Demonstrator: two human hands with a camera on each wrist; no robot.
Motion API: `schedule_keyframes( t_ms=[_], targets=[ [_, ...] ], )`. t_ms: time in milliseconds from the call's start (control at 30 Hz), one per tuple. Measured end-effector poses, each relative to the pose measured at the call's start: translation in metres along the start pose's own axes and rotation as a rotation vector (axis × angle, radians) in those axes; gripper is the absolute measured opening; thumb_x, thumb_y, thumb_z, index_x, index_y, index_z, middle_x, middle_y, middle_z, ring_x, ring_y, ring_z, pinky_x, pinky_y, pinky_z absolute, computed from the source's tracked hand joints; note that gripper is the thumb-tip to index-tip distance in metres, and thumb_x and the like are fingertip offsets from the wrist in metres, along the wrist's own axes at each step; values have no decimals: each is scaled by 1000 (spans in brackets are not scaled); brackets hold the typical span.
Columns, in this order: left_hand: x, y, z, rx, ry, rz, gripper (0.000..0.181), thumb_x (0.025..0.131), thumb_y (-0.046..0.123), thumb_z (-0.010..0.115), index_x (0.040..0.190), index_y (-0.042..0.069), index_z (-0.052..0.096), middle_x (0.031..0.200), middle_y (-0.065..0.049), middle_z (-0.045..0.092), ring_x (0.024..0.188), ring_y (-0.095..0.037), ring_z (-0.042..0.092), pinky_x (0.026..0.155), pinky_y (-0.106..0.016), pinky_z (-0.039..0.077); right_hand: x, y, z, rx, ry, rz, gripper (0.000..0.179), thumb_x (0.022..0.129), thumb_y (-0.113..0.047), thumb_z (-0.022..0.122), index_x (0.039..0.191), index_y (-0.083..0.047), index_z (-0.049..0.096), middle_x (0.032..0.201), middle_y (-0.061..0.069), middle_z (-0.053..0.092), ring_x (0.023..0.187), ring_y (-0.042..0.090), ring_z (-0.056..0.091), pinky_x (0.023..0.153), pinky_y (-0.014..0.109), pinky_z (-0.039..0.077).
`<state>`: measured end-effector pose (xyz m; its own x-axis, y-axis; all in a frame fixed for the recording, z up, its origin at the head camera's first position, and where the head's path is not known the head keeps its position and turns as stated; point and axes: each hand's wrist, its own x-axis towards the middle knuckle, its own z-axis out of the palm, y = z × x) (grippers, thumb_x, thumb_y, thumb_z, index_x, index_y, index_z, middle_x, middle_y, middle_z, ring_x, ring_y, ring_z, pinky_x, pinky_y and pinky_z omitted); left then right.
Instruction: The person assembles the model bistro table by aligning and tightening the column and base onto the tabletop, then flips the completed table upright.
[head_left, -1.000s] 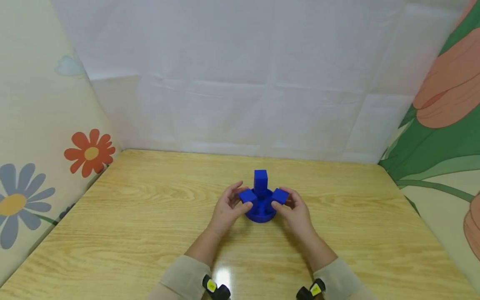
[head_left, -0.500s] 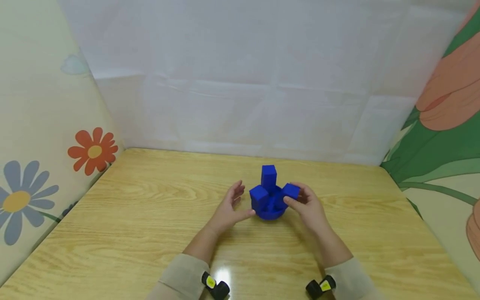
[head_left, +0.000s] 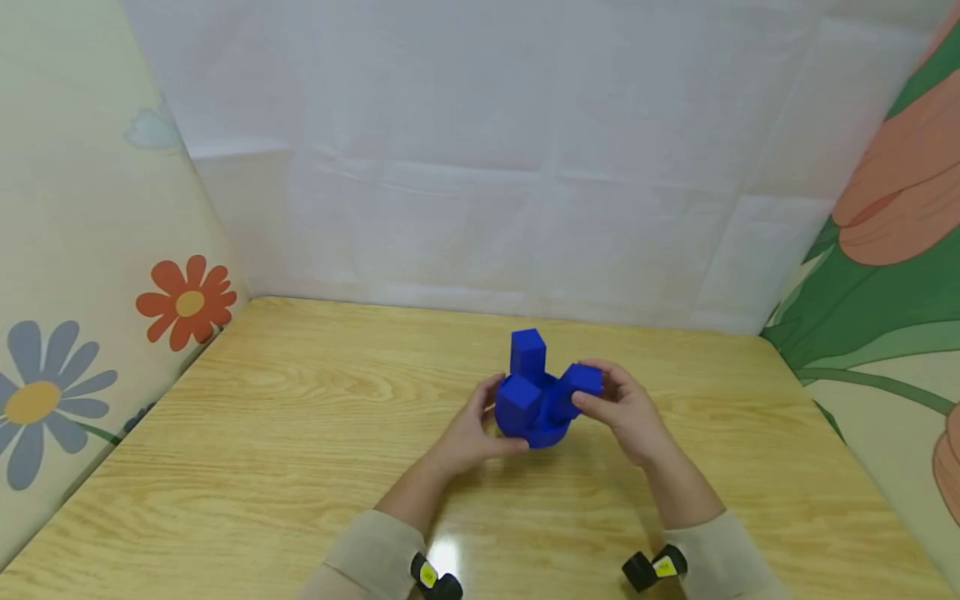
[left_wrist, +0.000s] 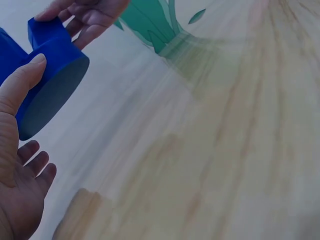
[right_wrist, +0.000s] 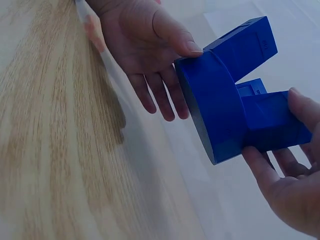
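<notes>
A blue round stand (head_left: 547, 436) with three square posts is held tilted above the wooden table. My right hand (head_left: 633, 417) pinches its right post (head_left: 587, 379) between thumb and fingers. My left hand (head_left: 468, 433) is at the left side of the round base, thumb on the front and fingers reaching behind. In the left wrist view the left thumb (left_wrist: 25, 82) presses the side of the base (left_wrist: 62, 82), whose flat grey underside shows; several left fingers hang below it. In the right wrist view small marks show on the end of one post (right_wrist: 245, 47).
The wood-grain table (head_left: 315, 400) spreads around the hands. Behind it hangs a white cloth (head_left: 480, 167). Panels with printed flowers (head_left: 187, 302) stand on both sides. A black device (head_left: 435, 579) sits on each wrist.
The stand has moved slightly right, turned and tilted. The left hand let go of the left post and came back to the base. The right hand kept its pinch on the right post.
</notes>
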<state>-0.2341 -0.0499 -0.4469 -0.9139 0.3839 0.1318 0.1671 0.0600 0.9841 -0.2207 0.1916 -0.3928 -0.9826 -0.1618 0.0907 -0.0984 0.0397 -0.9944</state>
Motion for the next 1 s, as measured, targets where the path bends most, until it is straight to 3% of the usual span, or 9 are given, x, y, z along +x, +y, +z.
schedule_keyframes(
  t_ms=[133,367,567,700,833,1000],
  targets=[
    [0,2,4,22,7,-35,103,70,8,87,152,10,25,147,-18,44,133,-37,45,114,-54,31,0,0,1,10,-23,-11,41,92,-3,64,131,-5,53,108,-4,61,97,10,61,83,24,55],
    [0,1,4,60,9,-2,107,66,12,90,151,9,26,146,-18,47,135,-36,44,117,-56,25,2,-2,3,20,-32,-13,37,92,-5,65,126,-15,56,109,-4,60,97,10,61,84,24,55],
    [0,1,5,59,66,-14,105,64,13,91,149,7,29,142,-18,51,132,-35,46,115,-55,28,3,-3,4,43,-40,-7,39,93,-4,63,130,-8,53,109,-2,59,97,10,61,84,24,55],
    [-1,4,5,37,102,-21,103,64,14,91,147,5,31,140,-19,53,129,-34,49,113,-54,32,4,-1,4,79,-53,-5,37,94,-5,62,129,-13,54,109,-3,59,97,9,62,85,24,55],
    [-3,8,4,-34,131,-11,101,66,18,90,146,3,31,140,-22,51,129,-35,49,112,-51,34,6,3,4,118,-79,-23,33,95,-7,62,125,-16,53,105,-9,64,96,6,65,84,24,56],
    [-3,10,3,-222,135,-14,96,71,15,85,146,0,27,143,-26,46,124,-30,52,101,-32,45,8,8,4,85,-105,-15,43,96,-9,62,133,5,45,99,-11,66,90,4,67,81,23,57]
  ],
)
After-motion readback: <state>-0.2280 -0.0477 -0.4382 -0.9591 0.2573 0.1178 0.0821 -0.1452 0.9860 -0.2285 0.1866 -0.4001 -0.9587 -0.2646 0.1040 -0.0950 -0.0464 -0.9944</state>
